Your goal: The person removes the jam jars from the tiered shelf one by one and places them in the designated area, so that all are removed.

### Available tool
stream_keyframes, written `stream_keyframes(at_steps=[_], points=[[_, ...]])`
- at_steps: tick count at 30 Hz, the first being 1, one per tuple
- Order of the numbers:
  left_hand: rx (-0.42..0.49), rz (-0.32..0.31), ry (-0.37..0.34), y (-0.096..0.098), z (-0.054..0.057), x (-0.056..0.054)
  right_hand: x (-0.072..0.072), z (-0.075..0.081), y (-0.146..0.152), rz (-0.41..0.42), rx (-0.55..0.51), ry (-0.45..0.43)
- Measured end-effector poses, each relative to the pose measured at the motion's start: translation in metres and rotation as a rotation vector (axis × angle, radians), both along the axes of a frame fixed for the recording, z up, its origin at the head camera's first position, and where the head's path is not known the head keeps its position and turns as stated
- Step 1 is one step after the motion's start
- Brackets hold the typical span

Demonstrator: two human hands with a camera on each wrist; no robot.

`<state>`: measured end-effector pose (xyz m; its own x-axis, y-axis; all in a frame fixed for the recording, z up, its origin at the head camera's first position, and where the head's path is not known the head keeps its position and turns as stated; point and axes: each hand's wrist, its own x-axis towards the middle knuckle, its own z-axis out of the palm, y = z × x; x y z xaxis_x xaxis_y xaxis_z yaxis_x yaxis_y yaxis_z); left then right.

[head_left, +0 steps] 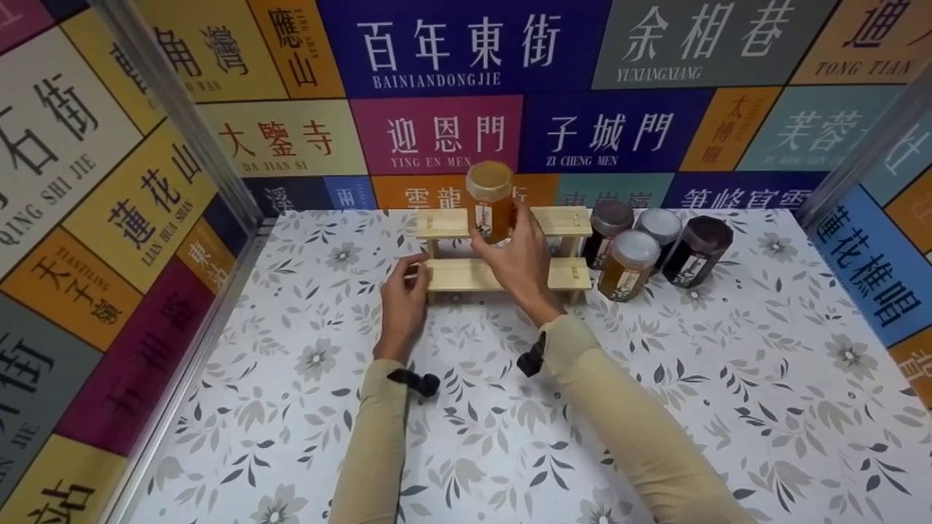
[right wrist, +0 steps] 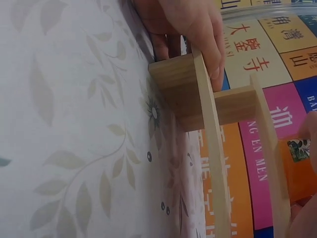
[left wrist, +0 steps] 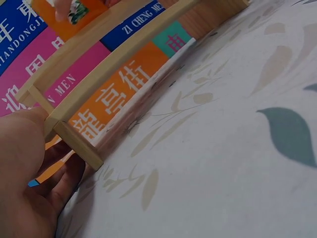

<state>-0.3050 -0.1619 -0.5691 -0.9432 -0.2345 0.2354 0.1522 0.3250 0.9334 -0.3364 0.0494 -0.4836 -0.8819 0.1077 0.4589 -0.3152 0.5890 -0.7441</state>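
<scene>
A two-tier wooden rack stands on the table below the back wall. My left hand grips its left end, with fingers around the lower board and side in the right wrist view. My right hand holds an amber jar with a yellowish lid and a white label, upright at the upper board. In the right wrist view, the jar's orange body meets the upper board; whether its full weight rests there I cannot tell.
Several more lidded jars cluster right of the rack: an amber one in front, a dark one at the right, others behind. A floral cloth covers the table. Printed panels wall the back and sides.
</scene>
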Motion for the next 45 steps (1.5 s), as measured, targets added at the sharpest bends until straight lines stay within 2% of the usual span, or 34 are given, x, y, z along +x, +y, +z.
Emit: stream_keyframes(at_steps=[4,11,15,19,26,32,38,42,45], points=[[0.002,-0.008,0.003,0.0,0.0,0.0,0.012,-0.001,0.015,0.005,-0.012,-0.013],[0.011,0.001,0.002,0.0,0.001,0.0,0.035,-0.005,0.049,0.036,-0.045,0.016],[0.011,0.011,-0.006,0.002,0.0,0.0,0.049,-0.012,0.071,0.061,-0.13,0.019],[0.016,0.001,-0.009,0.003,-0.001,0.0,0.062,-0.016,0.094,0.062,-0.233,0.064],[0.016,-0.005,-0.005,0.003,-0.002,0.0,0.072,-0.014,0.139,-0.063,-0.367,0.118],[0.003,0.0,-0.007,0.001,-0.004,-0.001,0.076,0.002,0.177,-0.142,-0.427,0.178],[0.005,-0.011,0.02,0.001,-0.004,0.001,0.088,0.017,0.205,-0.234,-0.418,0.151],[0.014,-0.017,0.03,0.001,-0.003,0.001,0.087,0.014,0.224,-0.288,-0.38,0.118],[0.011,-0.011,0.019,0.001,-0.002,0.002,0.083,0.004,0.238,-0.321,-0.344,0.065]])
